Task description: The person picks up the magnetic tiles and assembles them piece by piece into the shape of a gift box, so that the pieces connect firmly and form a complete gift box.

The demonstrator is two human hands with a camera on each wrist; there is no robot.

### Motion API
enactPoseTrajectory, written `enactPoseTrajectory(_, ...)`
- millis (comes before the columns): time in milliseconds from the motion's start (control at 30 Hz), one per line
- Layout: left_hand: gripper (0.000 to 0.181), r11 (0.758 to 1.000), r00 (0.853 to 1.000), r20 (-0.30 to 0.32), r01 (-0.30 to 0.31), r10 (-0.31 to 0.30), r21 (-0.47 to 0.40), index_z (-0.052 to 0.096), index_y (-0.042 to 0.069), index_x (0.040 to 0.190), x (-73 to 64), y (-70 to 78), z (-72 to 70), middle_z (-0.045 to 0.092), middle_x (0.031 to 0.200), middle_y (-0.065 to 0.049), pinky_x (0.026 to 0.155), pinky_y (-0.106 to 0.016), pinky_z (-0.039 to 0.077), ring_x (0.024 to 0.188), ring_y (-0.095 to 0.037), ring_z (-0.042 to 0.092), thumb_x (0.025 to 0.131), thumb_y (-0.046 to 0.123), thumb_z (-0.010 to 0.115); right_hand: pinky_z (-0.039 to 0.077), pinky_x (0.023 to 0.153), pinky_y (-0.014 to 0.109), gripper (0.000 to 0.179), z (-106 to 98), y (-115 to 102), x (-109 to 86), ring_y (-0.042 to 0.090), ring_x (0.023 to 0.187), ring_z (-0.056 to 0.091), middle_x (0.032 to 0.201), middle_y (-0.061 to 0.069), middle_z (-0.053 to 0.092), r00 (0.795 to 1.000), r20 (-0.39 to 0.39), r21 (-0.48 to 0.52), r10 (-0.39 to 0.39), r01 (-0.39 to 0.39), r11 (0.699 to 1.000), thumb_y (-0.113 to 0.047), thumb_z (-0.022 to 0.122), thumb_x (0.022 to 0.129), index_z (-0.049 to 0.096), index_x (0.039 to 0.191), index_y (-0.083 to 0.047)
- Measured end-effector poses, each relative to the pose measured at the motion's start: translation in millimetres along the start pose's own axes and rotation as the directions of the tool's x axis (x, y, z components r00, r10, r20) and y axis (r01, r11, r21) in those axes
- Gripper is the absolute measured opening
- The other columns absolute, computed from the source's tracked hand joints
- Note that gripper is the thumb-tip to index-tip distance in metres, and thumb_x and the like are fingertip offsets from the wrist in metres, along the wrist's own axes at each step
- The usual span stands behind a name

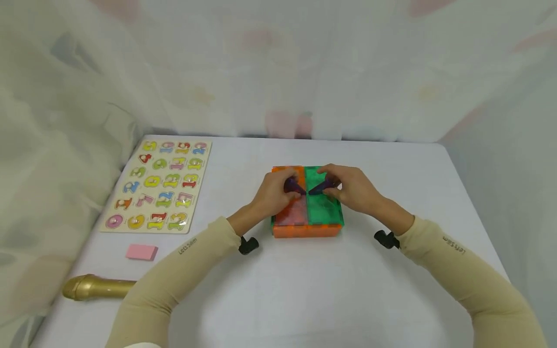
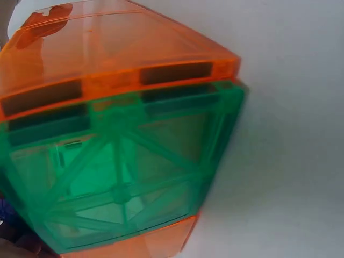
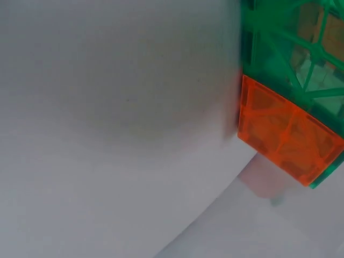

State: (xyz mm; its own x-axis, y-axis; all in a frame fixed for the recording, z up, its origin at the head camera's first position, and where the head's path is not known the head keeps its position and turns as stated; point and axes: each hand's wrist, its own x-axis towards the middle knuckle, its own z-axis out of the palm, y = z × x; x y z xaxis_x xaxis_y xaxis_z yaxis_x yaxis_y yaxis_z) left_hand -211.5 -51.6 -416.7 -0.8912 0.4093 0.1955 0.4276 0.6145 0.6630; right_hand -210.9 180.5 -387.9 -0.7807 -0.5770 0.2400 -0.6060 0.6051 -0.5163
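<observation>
A box built from translucent magnetic tiles [image 1: 304,231] stands on the table, its top orange-red on the left and green on the right. Over that top my left hand [image 1: 275,192] pinches a dark purple piece [image 1: 294,185], seemingly a triangular tile. Opposite it, my right hand [image 1: 354,187] pinches a second purple piece [image 1: 321,186]. The pointed ends of both pieces come together near the middle of the top. Green and orange side tiles [image 2: 121,177] fill much of the left wrist view. An orange side tile [image 3: 287,129] shows in the right wrist view, where the right hand is hidden.
Left of the box lies a number puzzle board [image 1: 191,188] with colourful pieces. Nearer me are a pink block [image 1: 141,252] and a gold microphone [image 1: 102,287], partly covered by the left sleeve. White curtains [image 1: 304,67] hang behind the white table [image 1: 391,304].
</observation>
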Motion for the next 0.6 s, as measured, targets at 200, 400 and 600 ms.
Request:
enactPoseTrajectory(200, 0.025, 1.000, 1.000, -0.008, -0.003, 0.003, -0.005, 0.061, 0.009, 0.095, 1.5, -5.5, -1.1, 0.068, 0.089, -0.005, 0.070, -0.029, 0.052, 0.079, -0.018, 0.060, 0.078, 0.010, 0.080, 0.055, 0.072, 0.034, 0.043, 8.4, -0.6, 1.0, 0.017, 0.078, 0.063, 0.089, 0.006, 0.068, 0.998, -0.048, -0.019, -0.033, 0.032, 0.999, -0.005, 0.076, 0.081, 0.060, 0.121, -0.003)
enactPoseTrajectory(400, 0.028, 0.999, 0.999, -0.018, -0.043, 0.043, -0.013, 0.062, 0.008, 0.099, -1.7, -10.1, -2.9, 0.068, 0.092, -0.005, 0.072, -0.030, 0.052, 0.081, -0.019, 0.060, 0.078, 0.011, 0.080, 0.053, 0.068, 0.033, 0.066, 11.7, -1.2, 2.2, 0.017, 0.076, 0.062, 0.089, 0.007, 0.068, 0.998, -0.053, 0.006, -0.023, 0.023, 1.000, -0.007, 0.077, 0.080, 0.044, 0.137, -0.009)
enactPoseTrajectory(600, 0.044, 0.995, 0.993, -0.062, -0.100, 0.100, -0.003, 0.062, 0.005, 0.110, -16.8, -16.0, -6.3, 0.064, 0.109, -0.006, 0.088, -0.036, 0.050, 0.100, -0.022, 0.058, 0.074, 0.016, 0.084, 0.054, 0.083, 0.044, 0.096, 8.9, 5.0, -4.0, 0.026, 0.098, 0.062, 0.108, 0.013, 0.062, 1.000, -0.006, 0.052, 0.022, -0.022, 0.998, -0.016, 0.079, 0.079, 0.015, 0.151, -0.015)
